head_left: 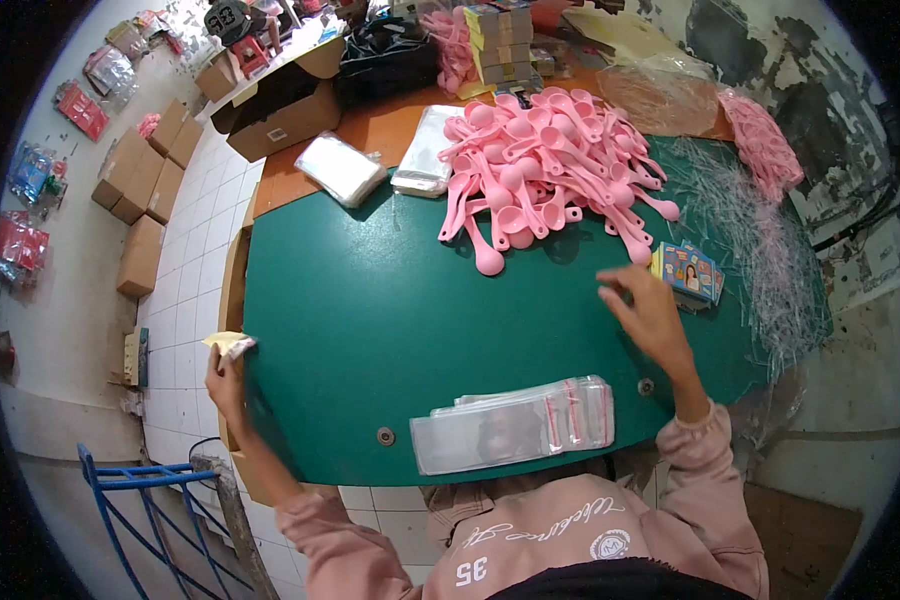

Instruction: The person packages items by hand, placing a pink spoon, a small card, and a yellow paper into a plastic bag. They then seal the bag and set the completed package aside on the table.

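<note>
My left hand (225,385) pinches a small pale-yellow packet (228,345); my right hand (650,315) hangs spread, empty.
Just beyond the right hand I see a stack of colourful printed cards (688,272), then a heap of pink plastic spoons (550,160); clear zip bags (515,425) lie between both hands.

A single view from a camera worn on my head, looking forward and steeply down. Its wide fisheye lens bends the picture and leaves black curved corners. The green table (370,300) fills the middle, close below me, and my pink sweatshirt (530,540) sits at the bottom edge. The view reaches left past the yellow scrap (230,345) pinched in my left hand (228,380) to the tiled floor (185,320). It reaches right past my right hand (655,320) to a scuffed wall (850,130).
</note>
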The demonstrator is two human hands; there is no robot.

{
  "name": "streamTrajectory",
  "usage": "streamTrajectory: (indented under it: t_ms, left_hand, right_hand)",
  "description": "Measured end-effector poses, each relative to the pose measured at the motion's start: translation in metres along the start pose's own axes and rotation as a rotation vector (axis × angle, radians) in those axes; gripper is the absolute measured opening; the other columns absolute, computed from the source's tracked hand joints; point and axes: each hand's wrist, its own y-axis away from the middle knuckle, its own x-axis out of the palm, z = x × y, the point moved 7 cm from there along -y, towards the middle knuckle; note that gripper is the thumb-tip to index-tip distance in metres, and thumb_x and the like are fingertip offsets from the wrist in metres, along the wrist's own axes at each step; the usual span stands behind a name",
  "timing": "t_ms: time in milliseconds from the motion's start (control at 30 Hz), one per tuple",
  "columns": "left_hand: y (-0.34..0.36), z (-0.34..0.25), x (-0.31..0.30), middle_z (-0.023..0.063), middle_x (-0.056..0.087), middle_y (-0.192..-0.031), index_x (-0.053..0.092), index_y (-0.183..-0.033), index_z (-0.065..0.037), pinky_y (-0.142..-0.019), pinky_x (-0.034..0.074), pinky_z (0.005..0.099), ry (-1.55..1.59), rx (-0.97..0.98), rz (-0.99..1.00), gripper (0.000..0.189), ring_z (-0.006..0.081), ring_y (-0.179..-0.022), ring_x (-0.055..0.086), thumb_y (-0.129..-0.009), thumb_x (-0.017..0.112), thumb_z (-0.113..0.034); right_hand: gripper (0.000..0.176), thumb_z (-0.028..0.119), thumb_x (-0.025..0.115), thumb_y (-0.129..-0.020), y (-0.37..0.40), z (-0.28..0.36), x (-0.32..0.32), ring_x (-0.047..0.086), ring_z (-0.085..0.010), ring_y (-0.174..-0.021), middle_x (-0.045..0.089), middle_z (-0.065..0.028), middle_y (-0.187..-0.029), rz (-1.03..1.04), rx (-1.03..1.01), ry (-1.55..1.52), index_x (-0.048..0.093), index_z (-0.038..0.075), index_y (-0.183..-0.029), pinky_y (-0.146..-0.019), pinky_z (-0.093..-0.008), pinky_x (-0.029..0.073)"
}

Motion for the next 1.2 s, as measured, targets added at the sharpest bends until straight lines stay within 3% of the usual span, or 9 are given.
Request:
streamTrajectory:
  t_ms: [100,167,233,433,667,833,967,1033,1200]
  left_hand:
    - [-0.029,0.024,0.003,0.0190,0.054,-0.116,0.043,-0.126,0.000,-0.088,0.041,0.0318,0.133,-0.072,0.114,0.052,0.0261,-0.103,0.055,-0.086,0.050,-0.033]
    - [-0.022,-0.017,-0.008,0.0199,0.051,-0.119,0.043,-0.126,-0.001,-0.092,0.039,0.0333,-0.289,-0.118,-0.014,0.051,0.0274,-0.106,0.052,-0.086,0.051,-0.032]
    - [0.019,-0.090,0.011,0.0185,0.051,-0.120,0.045,-0.125,-0.002,-0.092,0.039,0.0364,-0.242,0.051,0.002,0.045,0.0282,-0.108,0.051,-0.087,0.050,-0.026]
    - [0.220,-0.269,0.123,0.0120,0.054,-0.100,0.058,-0.101,-0.006,-0.072,0.049,0.0324,0.145,0.749,0.755,0.030,0.0254,-0.090,0.056,-0.072,0.066,-0.006]
    - [0.283,-0.288,0.170,0.0090,0.056,-0.086,0.056,-0.089,-0.007,-0.065,0.046,0.0355,0.072,0.804,1.026,0.023,0.0289,-0.083,0.056,-0.070,0.068,-0.014]
    - [0.267,-0.289,0.171,0.0082,0.063,-0.076,0.051,-0.087,-0.003,-0.061,0.049,0.0306,0.367,0.611,1.003,0.019,0.0242,-0.069,0.063,-0.075,0.065,-0.010]
    - [0.256,-0.288,0.171,0.0102,0.065,-0.082,0.051,-0.088,0.000,-0.068,0.050,0.0259,0.518,0.428,0.987,0.016,0.0191,-0.078,0.065,-0.080,0.062,-0.008]
    - [0.260,-0.274,0.184,0.0118,0.066,-0.086,0.050,-0.090,0.002,-0.072,0.050,0.0244,0.770,0.005,1.191,0.014,0.0150,-0.083,0.064,-0.083,0.059,-0.007]
    - [0.259,-0.280,0.182,0.0113,0.065,-0.087,0.050,-0.100,0.002,-0.073,0.051,0.0270,0.745,-0.104,1.207,0.021,0.0145,-0.083,0.062,-0.083,0.059,-0.006]
  right_hand:
    - [0.022,0.009,0.059,-0.076,-0.041,-0.019,0.007,0.054,-0.0308,-0.085,0.053,-0.0158,-0.089,-0.172,-0.208,0.283,0.054,-0.003,-0.095,-0.078,-0.0386,0.044]
    - [0.024,0.007,0.060,-0.074,-0.065,-0.033,0.016,0.054,-0.0326,-0.089,0.052,-0.0173,-0.092,-0.252,-0.146,0.502,0.052,-0.003,-0.095,-0.077,-0.0407,0.046]
    - [0.023,0.006,0.060,-0.074,-0.077,-0.043,0.023,0.054,-0.0332,-0.089,0.052,-0.0179,-0.093,-0.240,-0.104,0.593,0.052,-0.003,-0.094,-0.076,-0.0406,0.046]
    - [0.022,0.007,0.053,-0.078,-0.066,-0.031,0.013,0.055,-0.0322,-0.088,0.054,-0.0183,-0.094,-0.214,-0.058,0.669,0.053,-0.002,-0.098,-0.071,-0.0393,0.048]
    - [0.026,0.007,0.056,-0.079,0.001,0.017,-0.034,0.057,-0.0180,-0.076,0.056,-0.0084,-0.083,-0.196,0.080,-0.115,0.056,0.002,-0.105,-0.066,-0.0288,0.046]
    - [0.020,0.004,0.060,-0.079,0.040,0.038,-0.029,0.057,-0.0096,-0.075,0.060,-0.0060,-0.084,-0.218,0.043,-0.369,0.058,0.001,-0.099,-0.067,-0.0236,0.046]
    - [0.020,0.002,0.060,-0.079,0.054,0.031,-0.025,0.056,-0.0093,-0.074,0.060,-0.0063,-0.084,-0.238,0.043,-0.349,0.058,0.000,-0.099,-0.067,-0.0235,0.047]
    - [0.020,0.002,0.060,-0.079,0.057,0.029,-0.020,0.056,-0.0091,-0.075,0.060,-0.0060,-0.085,-0.231,0.063,-0.418,0.058,0.000,-0.099,-0.068,-0.0234,0.046]
    - [0.020,0.000,0.061,-0.079,0.063,0.022,-0.008,0.055,-0.0086,-0.080,0.060,-0.0058,-0.087,-0.239,0.127,-0.629,0.058,-0.001,-0.099,-0.072,-0.0230,0.046]
